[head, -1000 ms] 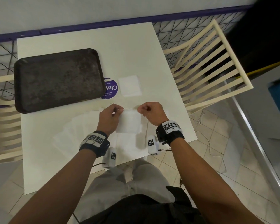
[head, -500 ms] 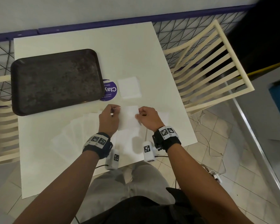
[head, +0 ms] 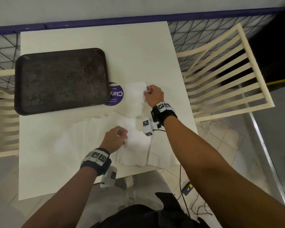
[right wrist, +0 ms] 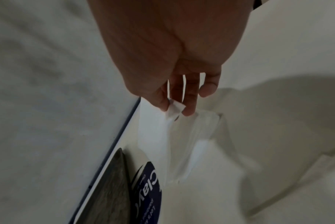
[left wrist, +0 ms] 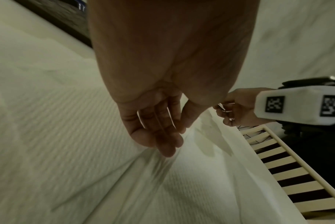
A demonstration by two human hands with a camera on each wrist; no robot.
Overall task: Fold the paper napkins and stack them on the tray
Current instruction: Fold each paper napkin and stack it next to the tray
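Early going: dark rectangular tray [head: 61,79] bare, right hand [head: 154,95] pinching a folded white paper napkin [head: 135,94] above the white surface [head: 138,51], seemingly over another, left hand [head: 116,139] relaxed on unfolded napkins [head: 89,137].

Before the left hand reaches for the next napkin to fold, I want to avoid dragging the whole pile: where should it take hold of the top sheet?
Probably at the raised fold of the top napkin right under the left hand's fingertips. Come from above and pinch that ridge: it stands clear of the flatter sheets, so one layer should lift alone. The tray holds no napkins.
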